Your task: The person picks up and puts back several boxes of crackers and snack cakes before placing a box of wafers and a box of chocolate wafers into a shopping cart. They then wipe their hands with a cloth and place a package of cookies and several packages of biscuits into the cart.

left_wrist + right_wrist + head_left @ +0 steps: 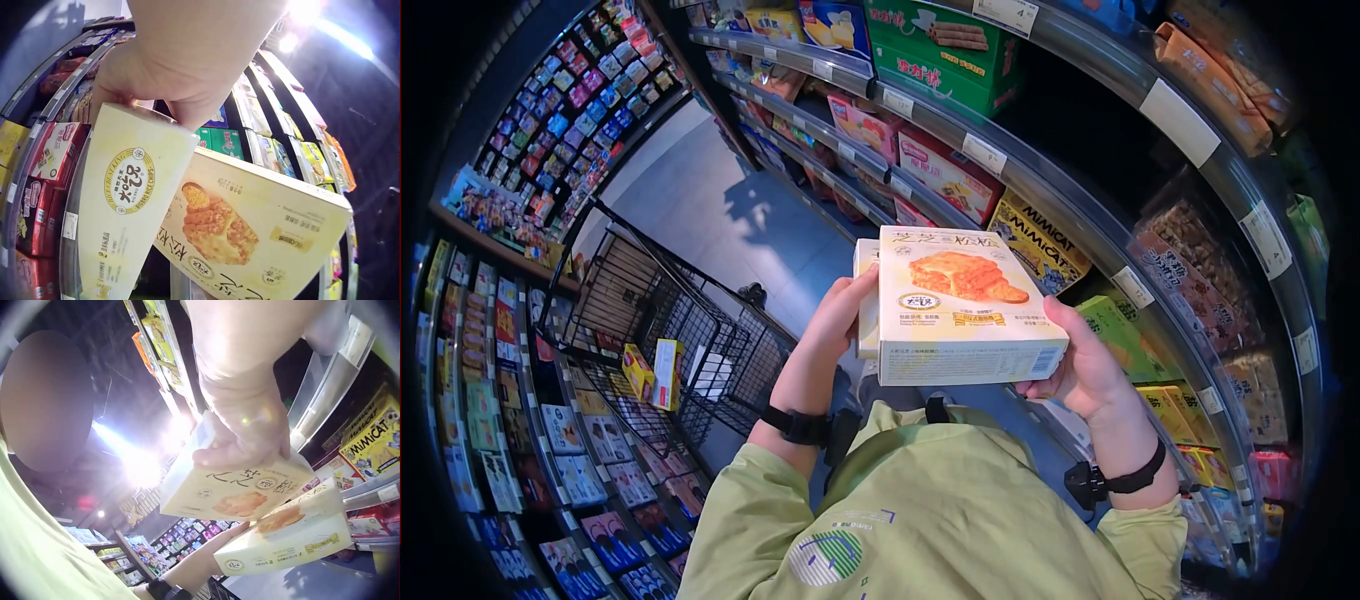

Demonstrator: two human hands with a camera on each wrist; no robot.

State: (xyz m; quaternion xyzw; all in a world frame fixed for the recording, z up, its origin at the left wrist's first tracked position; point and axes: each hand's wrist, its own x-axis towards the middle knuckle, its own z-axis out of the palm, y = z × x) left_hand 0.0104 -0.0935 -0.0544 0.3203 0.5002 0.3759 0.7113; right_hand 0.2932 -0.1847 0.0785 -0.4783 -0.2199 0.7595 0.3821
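My right hand (1092, 362) grips a cream-coloured snack box (960, 280) by its right side, thumb along the edge. Its top face carries a picture of a golden pastry and Chinese lettering. A second, similar pale box (866, 300) is in my left hand (836, 312), mostly hidden behind the first one in the head view. More of this second box (134, 194) shows in the left wrist view, with an oval "rice chips" logo on its side. The two boxes overlap at an angle in front of my body, and in the right wrist view both pastry pictures show.
Curved shelves (1140, 290) of packaged snacks run along the right. A black wire shopping cart (650, 320) stands on the left with yellow boxes (665, 372) in it. Beyond the cart, more display racks (580, 85) line the aisle, with grey tiled floor (690, 190) between.
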